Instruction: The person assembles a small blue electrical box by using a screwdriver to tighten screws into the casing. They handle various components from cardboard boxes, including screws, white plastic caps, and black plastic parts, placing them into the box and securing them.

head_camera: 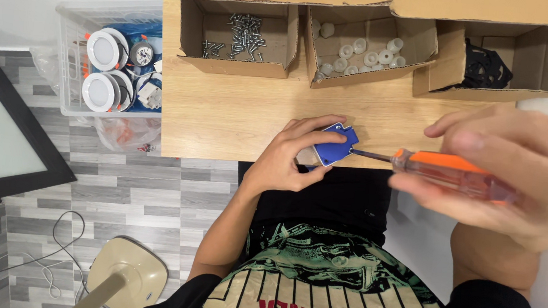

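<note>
My left hand (293, 155) grips a small blue plastic part (336, 146) at the near edge of the wooden table (226, 104). A screwdriver (445, 171) with a clear orange handle lies in my right hand (513, 173), its metal tip touching the right side of the blue part. Both hands are over the table's front edge, above my lap.
Three open cardboard boxes stand at the back: screws (241, 34), white plastic caps (360, 50), black parts (486, 66). A clear bin (108, 63) with round white lamps sits on the floor at left. A fan base (124, 276) and a black-framed panel (2, 126) are lower left.
</note>
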